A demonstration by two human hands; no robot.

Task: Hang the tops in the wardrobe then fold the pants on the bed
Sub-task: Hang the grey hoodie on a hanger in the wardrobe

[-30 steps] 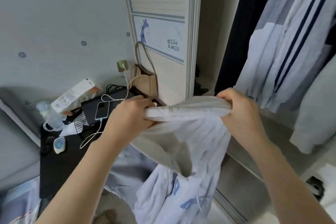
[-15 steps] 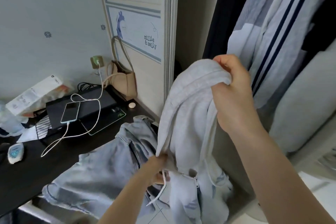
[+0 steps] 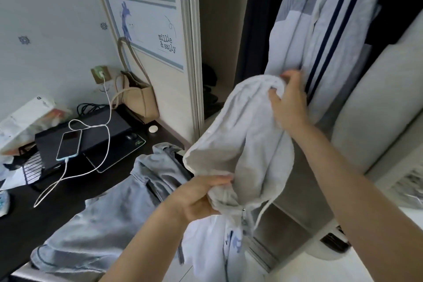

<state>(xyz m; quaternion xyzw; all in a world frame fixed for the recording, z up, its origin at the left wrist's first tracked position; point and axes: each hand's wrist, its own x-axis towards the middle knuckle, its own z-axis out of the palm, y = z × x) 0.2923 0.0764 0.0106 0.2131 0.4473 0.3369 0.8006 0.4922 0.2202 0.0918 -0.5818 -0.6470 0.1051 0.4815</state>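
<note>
I hold a light grey zip-up hoodie (image 3: 242, 139) in front of the open wardrobe (image 3: 219, 30). My right hand (image 3: 288, 101) grips the top of its hood up near the hanging clothes. My left hand (image 3: 201, 197) grips the fabric at the neck, just above the zipper. The hoodie's white body with blue print hangs down below my hands. A pair of light blue jeans (image 3: 109, 213) lies spread over the dark desk (image 3: 18, 231) to the left.
Striped shirts and a pale garment (image 3: 338, 36) hang inside the wardrobe on the right. On the desk lie a phone on a charging cable (image 3: 68, 144), a black box, a mouse pad and a beige bag (image 3: 139, 96) against the wardrobe door.
My left hand has moved up from the lower fabric to the neck of the hoodie. My right hand has shifted its hold on the hood, and the hood now spreads wider between my hands.
</note>
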